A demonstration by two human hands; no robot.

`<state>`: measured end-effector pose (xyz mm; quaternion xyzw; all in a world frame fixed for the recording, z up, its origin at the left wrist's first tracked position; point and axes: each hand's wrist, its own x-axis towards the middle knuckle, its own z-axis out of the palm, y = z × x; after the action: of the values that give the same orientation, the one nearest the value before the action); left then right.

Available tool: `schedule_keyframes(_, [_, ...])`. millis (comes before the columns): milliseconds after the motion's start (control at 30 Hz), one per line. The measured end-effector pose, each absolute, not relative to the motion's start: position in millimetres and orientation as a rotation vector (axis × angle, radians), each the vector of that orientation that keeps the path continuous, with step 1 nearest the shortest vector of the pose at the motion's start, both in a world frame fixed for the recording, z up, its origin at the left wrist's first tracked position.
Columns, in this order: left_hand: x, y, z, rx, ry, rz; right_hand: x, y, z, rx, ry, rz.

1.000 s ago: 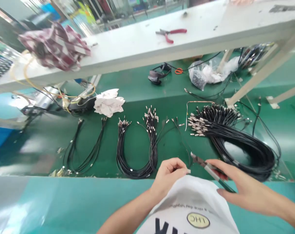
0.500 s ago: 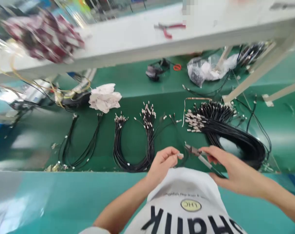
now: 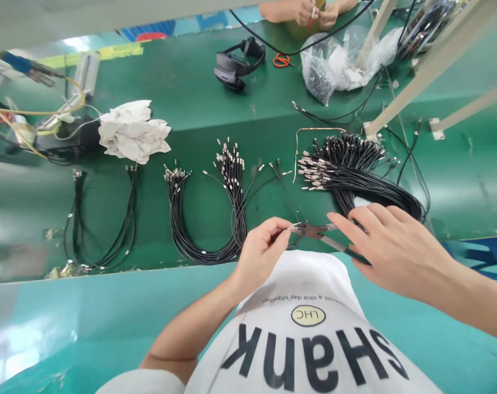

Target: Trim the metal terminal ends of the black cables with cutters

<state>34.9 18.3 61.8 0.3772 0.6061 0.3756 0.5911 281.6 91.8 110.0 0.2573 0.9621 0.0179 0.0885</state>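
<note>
Lower centre: left hand [image 3: 260,250] pinches a cable end [image 3: 290,229]; right hand [image 3: 390,247] is curled round pliers [image 3: 315,231]. Risk: the nose sits beside the fingertips, so a slip could nick them.

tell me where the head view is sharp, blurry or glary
Head view: sharp at the centre, where the left hand pinches a cable end and the right hand holds pliers; left side of the green mat smeared, with pale glare; wide-angle lens bows the mat's near edge; light soft, shadows faint.
</note>
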Motion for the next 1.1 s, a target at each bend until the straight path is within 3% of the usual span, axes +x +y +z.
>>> schedule_keyframes(233, [35, 18, 60, 0.894, 1.396, 0.820, 279, 89, 117, 0.693, 2.831, 0.177])
schedule_keyframes(633, [35, 14, 58, 0.775, 1.318, 0.837, 279, 95, 119, 0.675, 2.805, 0.033])
schedule_keyframes(1100, [35, 11, 49, 0.706, 1.299, 0.914, 284, 89, 111, 0.599, 2.840, 0.165])
